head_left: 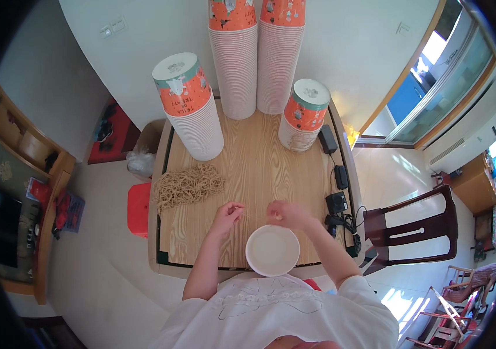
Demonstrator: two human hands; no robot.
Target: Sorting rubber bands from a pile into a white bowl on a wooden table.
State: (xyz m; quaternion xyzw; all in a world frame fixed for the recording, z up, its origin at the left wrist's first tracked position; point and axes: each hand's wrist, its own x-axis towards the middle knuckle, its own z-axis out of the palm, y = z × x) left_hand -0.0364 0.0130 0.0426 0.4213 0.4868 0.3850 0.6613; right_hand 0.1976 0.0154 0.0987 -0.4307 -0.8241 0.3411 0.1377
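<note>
A round white paper bucket (272, 250) stands mouth up at the table's near edge, and I see nothing inside it. My left hand (230, 216) is in the air to its upper left, fingers curled together. Just above the bucket's far rim is my right hand (286, 213), closed like a fist. Whatever either hand pinches, if anything, is too small to make out. A tangled heap of tan cords (189, 185) lies beyond my left hand. Upside-down stacked buckets with orange and teal bands rise farther back: a left stack (192, 119) and a shorter right stack (304, 110).
Two tall bucket stacks (233, 70) stand against the wall at the back of the wood-grain table (248, 160). Black power adapters and cables (336, 203) line the right edge. A dark wooden chair (416, 227) is at the right, a red stool (138, 209) at the left.
</note>
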